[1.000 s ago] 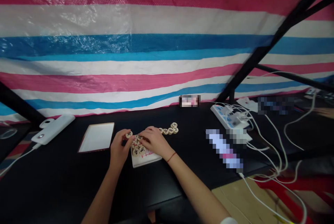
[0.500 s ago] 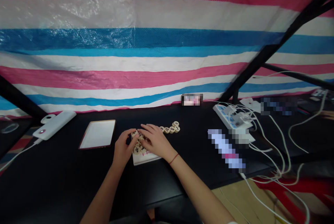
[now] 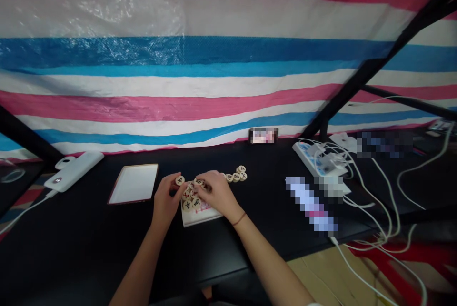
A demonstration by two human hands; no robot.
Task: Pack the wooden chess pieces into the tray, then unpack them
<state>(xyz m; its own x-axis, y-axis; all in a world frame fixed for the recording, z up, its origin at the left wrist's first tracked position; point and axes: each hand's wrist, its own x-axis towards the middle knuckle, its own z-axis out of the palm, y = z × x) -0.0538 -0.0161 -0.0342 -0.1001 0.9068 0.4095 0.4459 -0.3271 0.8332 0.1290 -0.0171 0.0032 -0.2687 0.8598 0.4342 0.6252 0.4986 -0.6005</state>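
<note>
Smooth wooden xiangqi pieces (image 3: 187, 205); glossy woven plastic tarp (image 3: 214, 54)

my right hand (image 3: 218, 192) covers some of the wooden xiangqi pieces (image 3: 188, 196), and their characters are too small to read. the long object (image 3: 311, 203) on the table and the box (image 3: 263, 135) by the tarp are pixelated beyond naming. my right forearm (image 3: 271, 263) runs off the bottom edge.

We see a white power bank (image 3: 74, 171) and a flat white pad (image 3: 134, 183) toward the left of the black table (image 3: 89, 230), a power strip (image 3: 314, 158) with white cables (image 3: 378, 201) toward its right, and a striped tarp (image 3: 178, 58) behind it.
</note>
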